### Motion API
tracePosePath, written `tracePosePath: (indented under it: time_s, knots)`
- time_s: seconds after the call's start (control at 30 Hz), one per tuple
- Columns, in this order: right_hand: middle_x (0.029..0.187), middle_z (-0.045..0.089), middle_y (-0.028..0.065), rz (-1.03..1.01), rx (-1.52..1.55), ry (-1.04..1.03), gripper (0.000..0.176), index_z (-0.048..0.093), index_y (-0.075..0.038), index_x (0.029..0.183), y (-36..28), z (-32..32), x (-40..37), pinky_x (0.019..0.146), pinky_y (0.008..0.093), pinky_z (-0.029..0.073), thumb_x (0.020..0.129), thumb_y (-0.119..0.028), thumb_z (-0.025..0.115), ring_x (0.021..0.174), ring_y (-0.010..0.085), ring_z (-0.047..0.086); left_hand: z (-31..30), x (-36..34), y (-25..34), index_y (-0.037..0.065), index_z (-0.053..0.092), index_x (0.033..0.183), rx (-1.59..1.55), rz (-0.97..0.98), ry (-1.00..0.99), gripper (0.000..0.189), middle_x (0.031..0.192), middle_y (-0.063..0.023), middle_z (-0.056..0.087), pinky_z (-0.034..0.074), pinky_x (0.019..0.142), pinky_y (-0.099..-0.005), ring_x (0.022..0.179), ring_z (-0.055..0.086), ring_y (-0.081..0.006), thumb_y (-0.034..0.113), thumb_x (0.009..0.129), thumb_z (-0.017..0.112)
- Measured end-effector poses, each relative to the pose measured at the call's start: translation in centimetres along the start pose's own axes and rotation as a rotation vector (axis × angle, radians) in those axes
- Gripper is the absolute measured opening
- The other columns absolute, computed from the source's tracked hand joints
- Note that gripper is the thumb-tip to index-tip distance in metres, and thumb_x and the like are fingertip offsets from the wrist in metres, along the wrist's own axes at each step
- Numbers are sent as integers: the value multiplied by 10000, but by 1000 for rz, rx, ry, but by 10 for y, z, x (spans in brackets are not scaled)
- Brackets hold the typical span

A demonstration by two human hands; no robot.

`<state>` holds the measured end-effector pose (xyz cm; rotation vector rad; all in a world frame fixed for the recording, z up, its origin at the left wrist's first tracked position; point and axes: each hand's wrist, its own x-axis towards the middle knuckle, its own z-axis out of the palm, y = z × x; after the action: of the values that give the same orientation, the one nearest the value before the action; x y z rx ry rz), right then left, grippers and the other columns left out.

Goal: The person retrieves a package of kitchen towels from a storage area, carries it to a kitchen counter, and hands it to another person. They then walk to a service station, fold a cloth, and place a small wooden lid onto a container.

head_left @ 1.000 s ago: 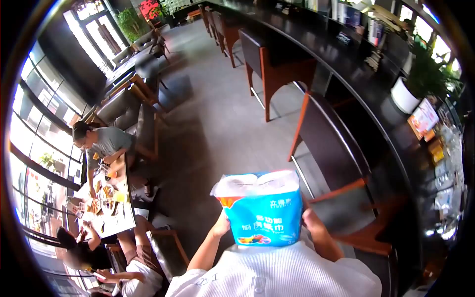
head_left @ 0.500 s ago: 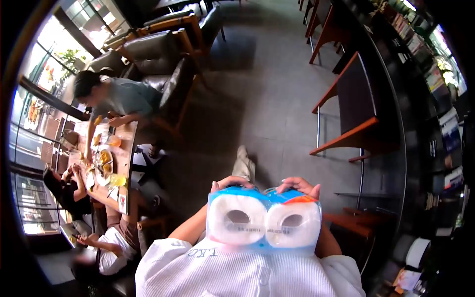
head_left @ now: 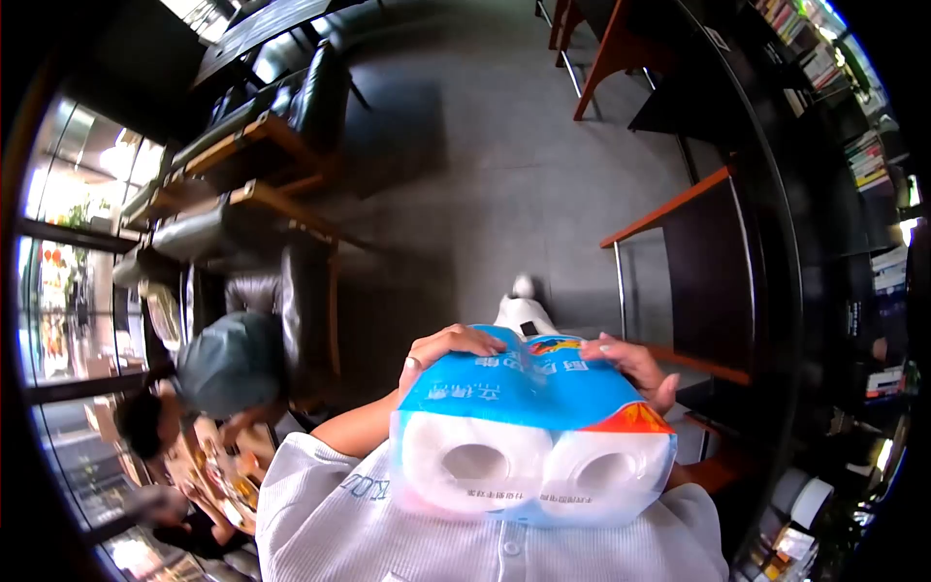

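Observation:
A plastic-wrapped pack of kitchen paper rolls (head_left: 533,388) is held in front of my white ribbed shirt (head_left: 436,543). Its top is blue with pale lettering and an orange patch; two roll ends with round core holes face me. My left hand (head_left: 448,349), a ring on one finger, curls over the far left edge of the pack. At the far right edge, my right hand (head_left: 632,367) grips it with fingers bent on top. The undersides of both hands are hidden behind the pack.
Grey floor tiles (head_left: 504,204) run ahead between leather armchairs (head_left: 262,291) on the left and a dark wood-framed chair (head_left: 698,262) on the right. A person in a grey-green top (head_left: 233,364) sits at a food-laden table (head_left: 208,436). Bookshelves (head_left: 868,160) line the right side.
I have moved forward along the aisle; the seated people and table have slid back at lower left. The pack has tipped, showing more of its blue top. Both hands still hold it.

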<state>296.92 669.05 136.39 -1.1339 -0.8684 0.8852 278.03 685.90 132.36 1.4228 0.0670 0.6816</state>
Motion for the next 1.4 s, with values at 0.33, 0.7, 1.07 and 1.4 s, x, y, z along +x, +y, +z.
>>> tracePosePath:
  time_s: [0.33, 0.7, 1.07, 1.4]
  knots:
    - [991, 586, 160, 310, 300, 81, 719, 583, -2, 966, 42, -31, 362, 825, 375, 487, 927, -536, 103, 897, 258, 580, -206, 295, -70, 15, 626, 954, 0, -354, 132, 266, 965, -108, 652, 532, 749, -319, 857, 640, -179, 156, 749, 719]
    - [1142, 563, 58, 694, 237, 132, 530, 480, -115, 1243, 259, -35, 748, 909, 353, 454, 943, -526, 334, 1049, 180, 524, -520, 493, -237, 65, 491, 1228, -573, -484, 761, 538, 1151, -113, 572, 485, 879, -382, 1012, 573, -239, 481, 887, 472]
    - [1489, 200, 85, 226, 352, -53, 935, 54, -221, 1460, 182, 5, 1186, 1052, 539, 267, 757, -778, 317, 1322, 307, 280, -815, 842, -111, 73, 145, 1430, -366, -232, 186, 1027, 1441, -160, 265, 322, 1037, -471, 1285, 345, -297, 755, 734, 467]
    - [1401, 270, 172, 302, 135, 96, 925, 28, -115, 1453, 309, -34, 1539, 1003, 411, 365, 812, -253, 681, 1238, 293, 370, -1035, 1100, -328, 124, 387, 1358, -1111, -657, 272, 761, 1343, -174, 443, 381, 974, -511, 1168, 474, -363, 675, 833, 378]
